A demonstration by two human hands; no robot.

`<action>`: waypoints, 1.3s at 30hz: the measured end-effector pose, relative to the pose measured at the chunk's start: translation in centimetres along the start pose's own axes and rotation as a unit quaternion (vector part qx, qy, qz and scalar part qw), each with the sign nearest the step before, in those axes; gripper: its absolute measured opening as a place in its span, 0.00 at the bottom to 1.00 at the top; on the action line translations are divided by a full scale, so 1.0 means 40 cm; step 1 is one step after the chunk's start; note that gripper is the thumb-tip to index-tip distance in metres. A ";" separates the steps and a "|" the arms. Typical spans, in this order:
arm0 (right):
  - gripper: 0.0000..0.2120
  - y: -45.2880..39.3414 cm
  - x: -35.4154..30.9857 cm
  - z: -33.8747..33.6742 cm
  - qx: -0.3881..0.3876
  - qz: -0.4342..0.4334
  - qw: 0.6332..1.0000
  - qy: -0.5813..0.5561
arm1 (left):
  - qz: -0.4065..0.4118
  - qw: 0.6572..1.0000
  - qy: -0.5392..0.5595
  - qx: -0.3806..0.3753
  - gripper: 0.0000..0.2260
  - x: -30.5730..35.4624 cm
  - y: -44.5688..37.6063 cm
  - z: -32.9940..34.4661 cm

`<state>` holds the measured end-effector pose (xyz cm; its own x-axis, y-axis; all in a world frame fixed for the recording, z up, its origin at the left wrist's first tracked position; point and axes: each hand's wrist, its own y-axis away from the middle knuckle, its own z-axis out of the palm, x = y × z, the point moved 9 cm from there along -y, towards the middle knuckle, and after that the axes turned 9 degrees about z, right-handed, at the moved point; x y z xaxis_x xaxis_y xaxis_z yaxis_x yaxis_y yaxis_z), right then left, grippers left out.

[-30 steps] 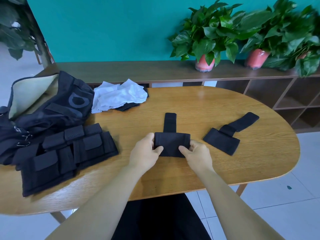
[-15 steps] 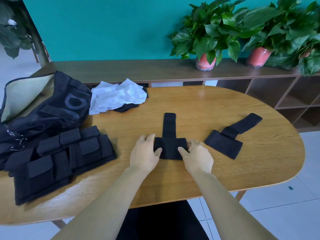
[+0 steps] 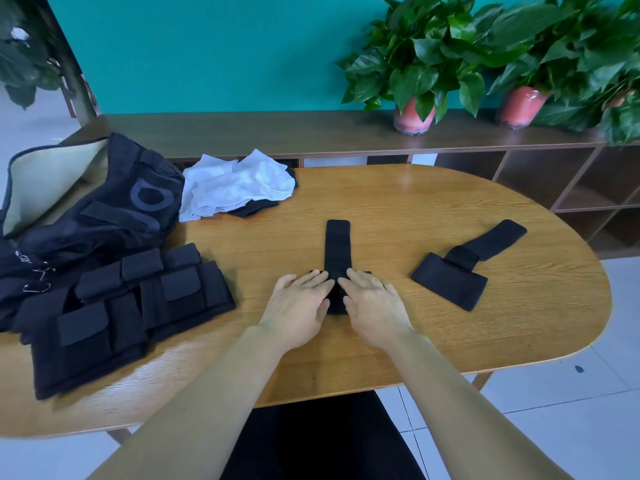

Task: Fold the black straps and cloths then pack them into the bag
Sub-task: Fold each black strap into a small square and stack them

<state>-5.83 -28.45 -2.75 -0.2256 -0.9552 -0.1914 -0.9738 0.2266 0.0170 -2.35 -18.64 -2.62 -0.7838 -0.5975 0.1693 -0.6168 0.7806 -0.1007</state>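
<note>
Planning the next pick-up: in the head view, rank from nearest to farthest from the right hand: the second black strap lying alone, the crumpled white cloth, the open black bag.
Measured from the right hand:
1. Second black strap, flat on the wooden table just to its right.
2. Crumpled white cloth, far side, to the left.
3. Open black bag, at the table's left end.

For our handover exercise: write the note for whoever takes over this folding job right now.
Left hand and right hand: flat, pressing the wide end of the middle strap; its narrow tail points away, unfolded.
Second strap: flat on the table, to the right, unfolded.
Bag: open, far left; black pouched cloth lies beside it.
Left: fold both straps, then pack everything.
</note>
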 end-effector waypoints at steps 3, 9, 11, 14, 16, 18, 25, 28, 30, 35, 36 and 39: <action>0.21 0.015 -0.002 0.011 -0.005 -0.001 1.000 -0.011 | -0.003 1.000 0.007 -0.006 0.20 0.002 0.019 0.007; 0.21 0.060 -0.010 0.014 0.007 -0.017 1.000 -0.015 | 0.000 1.000 0.016 -0.016 0.21 0.014 0.061 0.003; 0.21 0.079 -0.017 0.015 0.005 -0.025 1.000 -0.012 | 0.006 0.999 0.021 -0.031 0.22 0.018 0.082 0.002; 0.21 0.107 -0.029 0.009 0.002 -0.040 0.999 0.001 | 0.019 0.998 0.029 -0.054 0.26 0.020 0.110 -0.007; 0.21 0.125 -0.035 0.005 -0.008 -0.046 0.999 0.005 | 0.036 0.998 0.022 -0.052 0.27 0.028 0.120 -0.022; 0.22 0.146 -0.042 0.004 -0.026 -0.051 0.998 0.014 | 0.063 0.997 -0.012 -0.046 0.27 0.047 0.131 -0.036; 0.33 0.221 -0.066 0.001 -0.048 -0.114 0.991 0.046 | 0.068 0.997 -0.037 0.029 0.15 0.064 0.191 -0.071; 0.26 0.219 -0.049 -0.006 -0.038 -0.116 0.992 -0.021 | -0.003 0.994 0.092 0.053 0.12 0.032 0.205 -0.087; 0.20 0.202 -0.027 -0.020 -0.016 -0.082 0.991 -0.107 | -0.058 0.977 0.197 0.055 0.10 0.005 0.206 -0.076; 0.08 0.146 0.013 -0.012 -0.030 0.046 0.955 -0.290 | -0.126 0.920 0.360 0.094 0.05 -0.044 0.191 -0.049; 0.05 0.134 0.017 -0.013 -0.026 0.065 0.951 -0.301 | -0.135 0.919 0.357 0.098 0.05 -0.056 0.184 -0.040; 0.02 0.105 0.025 -0.020 0.000 0.117 0.940 -0.321 | -0.167 0.928 0.314 0.109 0.08 -0.085 0.161 -0.021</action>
<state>-10.16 -28.59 -2.06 -0.3703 -0.5677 -0.7353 -0.9000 0.4151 0.1328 -3.61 -11.43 -3.03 -0.3920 -0.5207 0.7584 -0.8714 0.4746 -0.1245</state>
